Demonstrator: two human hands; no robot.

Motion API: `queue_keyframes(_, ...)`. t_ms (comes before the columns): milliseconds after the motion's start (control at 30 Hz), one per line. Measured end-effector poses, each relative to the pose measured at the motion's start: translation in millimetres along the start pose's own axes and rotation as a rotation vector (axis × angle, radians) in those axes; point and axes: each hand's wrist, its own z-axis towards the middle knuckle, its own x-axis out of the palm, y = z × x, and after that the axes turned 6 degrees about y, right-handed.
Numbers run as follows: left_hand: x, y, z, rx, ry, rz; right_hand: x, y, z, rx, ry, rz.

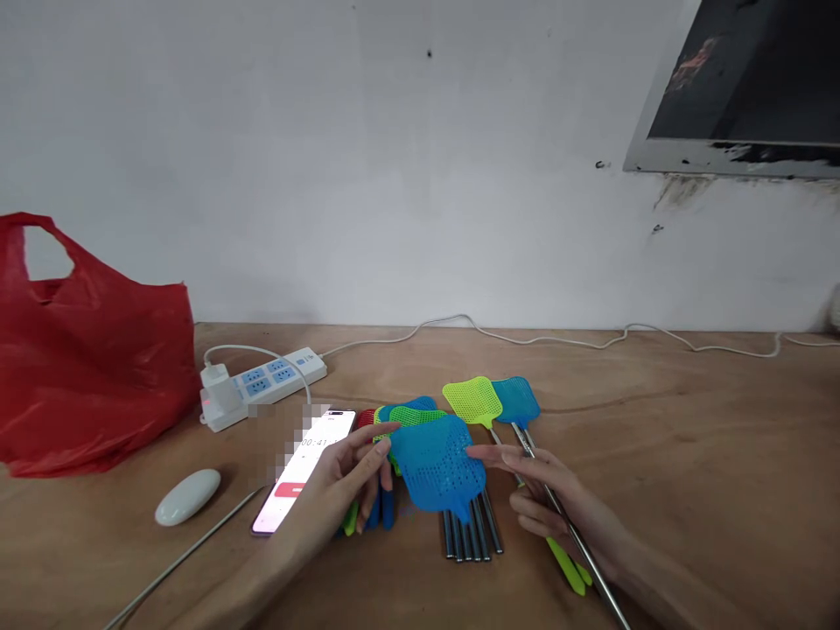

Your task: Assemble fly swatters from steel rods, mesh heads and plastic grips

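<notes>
A blue fly swatter head (441, 464) with a short neck is between my hands, tilted above the table. My left hand (351, 468) pinches its left edge between thumb and index finger. On the other side, an index fingertip of my right hand (548, 490) touches the head's right edge. A thin silver metal rod (577, 542) runs across that hand, held in the fingers. Beneath the head lies a pile with a green swatter head (413, 417), partly covered. Several dark metal rods (469, 534) lie side by side below it.
A yellow-green fly swatter (472, 400) and a blue one (517, 400) lie behind my right hand. On the left are a lit phone (321, 446), a white oval object (187, 497), a power strip (269, 385) and a red plastic bag (98, 350). A cable (544, 339) runs along the wall.
</notes>
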Motion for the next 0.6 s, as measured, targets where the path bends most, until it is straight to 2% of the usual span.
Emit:
queue_keyframes(133,3.0,-3.5,-3.4,0.007,0.031,0.067,3.1,3.7,0.2,-0.031,-0.093,0.051)
queue_keyframes(233,3.9,-3.8,-5.9,-0.043,0.106,0.112,3.1,2.5,-0.5,-0.021,-0.081,0.063)
queue_keyframes(333,2.6,-4.4,-6.6,-0.067,0.124,0.094,1.9,0.5,-1.5,0.002,-0.042,0.052)
queue_keyframes(500,-1.0,-5.5,-3.8,-0.087,-0.029,0.073,0.9,0.6,-1.9,0.02,-0.034,0.065)
queue_keyframes(600,-2.6,-3.3,-1.0,-0.094,-0.109,0.152,0.9,2.0,-1.5,0.014,-0.029,0.071)
